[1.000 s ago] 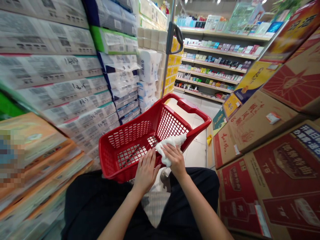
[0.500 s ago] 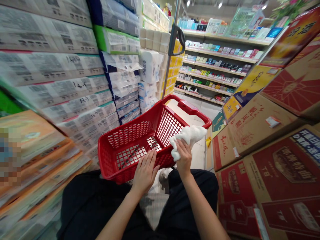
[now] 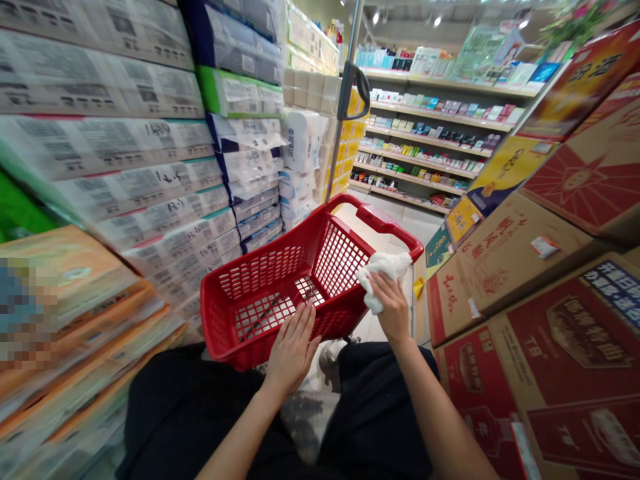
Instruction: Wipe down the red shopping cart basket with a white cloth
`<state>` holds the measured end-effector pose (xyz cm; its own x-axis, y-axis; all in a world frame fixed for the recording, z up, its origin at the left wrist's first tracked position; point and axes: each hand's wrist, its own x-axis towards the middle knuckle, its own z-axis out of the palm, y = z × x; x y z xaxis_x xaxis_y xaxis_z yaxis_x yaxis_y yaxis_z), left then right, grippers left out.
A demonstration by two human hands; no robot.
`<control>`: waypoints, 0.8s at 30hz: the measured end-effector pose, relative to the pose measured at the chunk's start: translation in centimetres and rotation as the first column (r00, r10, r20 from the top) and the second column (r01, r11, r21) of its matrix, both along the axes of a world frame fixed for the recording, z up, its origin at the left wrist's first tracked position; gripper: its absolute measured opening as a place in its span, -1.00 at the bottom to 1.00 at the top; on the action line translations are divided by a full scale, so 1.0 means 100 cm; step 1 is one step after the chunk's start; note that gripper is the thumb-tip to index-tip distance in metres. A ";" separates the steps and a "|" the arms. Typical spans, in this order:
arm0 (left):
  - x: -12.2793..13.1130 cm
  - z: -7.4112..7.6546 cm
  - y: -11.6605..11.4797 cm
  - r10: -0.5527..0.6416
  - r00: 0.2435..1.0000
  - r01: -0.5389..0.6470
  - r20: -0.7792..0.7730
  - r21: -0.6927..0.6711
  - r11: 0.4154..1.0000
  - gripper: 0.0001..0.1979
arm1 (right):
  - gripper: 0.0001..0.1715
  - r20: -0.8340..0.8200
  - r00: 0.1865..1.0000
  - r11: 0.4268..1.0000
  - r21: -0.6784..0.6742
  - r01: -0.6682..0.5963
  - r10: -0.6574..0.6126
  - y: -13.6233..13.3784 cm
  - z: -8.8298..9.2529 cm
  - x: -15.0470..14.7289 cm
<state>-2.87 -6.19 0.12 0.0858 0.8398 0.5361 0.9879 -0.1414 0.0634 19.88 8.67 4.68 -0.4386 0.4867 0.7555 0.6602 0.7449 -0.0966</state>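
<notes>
A red plastic shopping basket with lattice walls stands tilted in front of my knees, its inside bare. A grey pull handle on a metal rod rises from its far end. My left hand lies flat on the basket's near rim, fingers stretched out and holding nothing. At the near right corner, my right hand presses a crumpled white cloth against the rim, close to the red carrying bar. The fingertips rest over the cloth and its underside is hidden.
Wrapped paper packs are stacked high on the left, with orange packs nearer me. Red and brown cartons crowd the right side. Shelves of small boxed goods stand at the back, beyond the tiled floor.
My right hand has slid the cloth a little to the right along the rim, toward the basket's corner. My left hand stays on the near rim. The view has shifted slightly.
</notes>
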 end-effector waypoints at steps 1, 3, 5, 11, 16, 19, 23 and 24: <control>0.001 -0.002 -0.001 0.005 1.000 -0.005 -0.007 0.001 1.000 -0.36 | -0.54 -0.012 0.999 0.999 -0.005 0.032 -0.032 0.007 0.005 0.008; 0.002 -0.006 -0.004 0.018 1.000 -0.018 -0.013 0.005 1.000 -0.35 | -0.52 -0.054 0.995 0.997 -0.019 0.079 -0.080 0.013 0.009 0.014; 0.003 -0.010 -0.007 0.031 0.999 -0.031 -0.009 0.007 0.999 -0.34 | -0.48 -0.105 0.989 0.994 -0.042 0.102 -0.106 0.009 0.005 0.005; 0.004 -0.016 -0.009 0.033 0.999 -0.033 -0.001 -0.004 0.999 -0.35 | -0.45 -0.127 0.991 0.996 -0.069 -0.048 0.039 -0.050 -0.033 -0.066; 0.002 -0.019 -0.009 0.011 1.000 -0.011 -0.008 0.018 1.000 -0.35 | -0.50 -0.042 0.988 0.982 -0.107 -0.155 0.151 -0.076 -0.043 -0.089; 0.003 -0.016 -0.009 0.024 1.000 -0.024 -0.008 0.001 1.000 -0.35 | -0.52 0.041 0.984 0.984 -0.052 -0.172 0.175 -0.055 -0.031 -0.063; 0.004 -0.013 -0.009 0.029 1.000 -0.029 0.000 -0.008 1.000 -0.35 | -0.54 0.016 0.998 0.998 0.017 -0.053 0.053 -0.007 -0.006 -0.005; 0.005 -0.013 -0.009 0.028 1.000 -0.028 0.003 -0.007 1.000 -0.34 | -0.55 -0.004 1.000 1.000 0.018 -0.008 0.008 0.003 0.000 0.006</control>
<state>-2.41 -7.06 -1.20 0.0603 0.8453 0.5309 0.9913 -0.1131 0.0675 20.51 8.94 4.72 -0.4397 0.4697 0.7655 0.6536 0.7519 -0.0860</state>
